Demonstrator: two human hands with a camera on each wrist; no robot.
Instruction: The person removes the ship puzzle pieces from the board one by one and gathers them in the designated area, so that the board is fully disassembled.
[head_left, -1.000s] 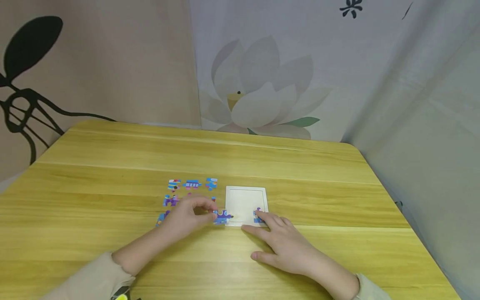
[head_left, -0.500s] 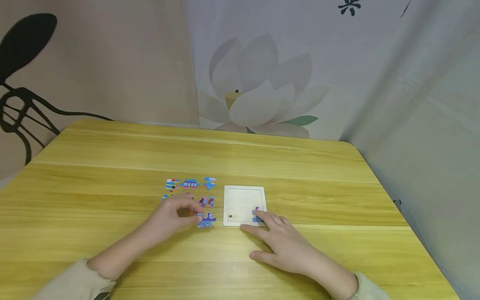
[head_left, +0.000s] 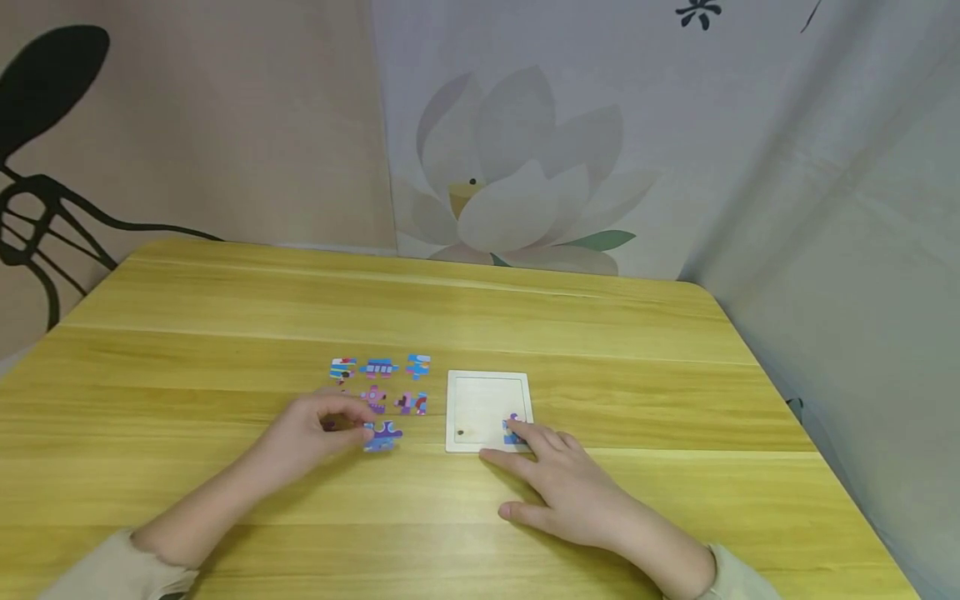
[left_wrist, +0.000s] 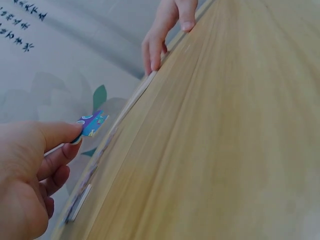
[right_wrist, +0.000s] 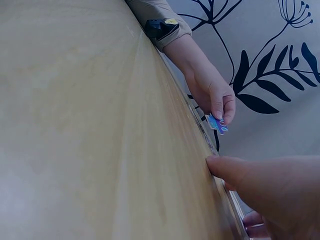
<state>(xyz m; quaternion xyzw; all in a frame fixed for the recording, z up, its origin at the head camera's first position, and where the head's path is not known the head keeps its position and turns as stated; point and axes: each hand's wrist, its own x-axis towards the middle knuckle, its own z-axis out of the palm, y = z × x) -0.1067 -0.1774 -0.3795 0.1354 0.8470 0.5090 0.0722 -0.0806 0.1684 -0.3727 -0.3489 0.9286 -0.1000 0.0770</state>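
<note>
My left hand (head_left: 303,433) pinches a purple and blue jigsaw puzzle piece (head_left: 384,437) between thumb and index finger. In the left wrist view that puzzle piece (left_wrist: 94,123) is raised above the tabletop. To its right lies a square white puzzle board (head_left: 480,402) with a thin inner outline and a small dark spot low on its left. My right hand (head_left: 566,483) rests with fingers spread at the board's lower right corner. Its fingertips touch another blue and purple puzzle piece (head_left: 511,433) there, partly covering it.
Several colourful puzzle pieces lie in rows left of the board, among them a striped piece (head_left: 343,365), a blue one with windows (head_left: 379,367) and a pink one (head_left: 372,399). Part of this group is behind my left hand. A printed curtain (head_left: 525,167) hangs behind the wooden table (head_left: 600,333).
My left hand has moved left with the pinched puzzle piece, from the board's lower left edge to beside the loose pieces. The right hand has stayed at the board's corner.
</note>
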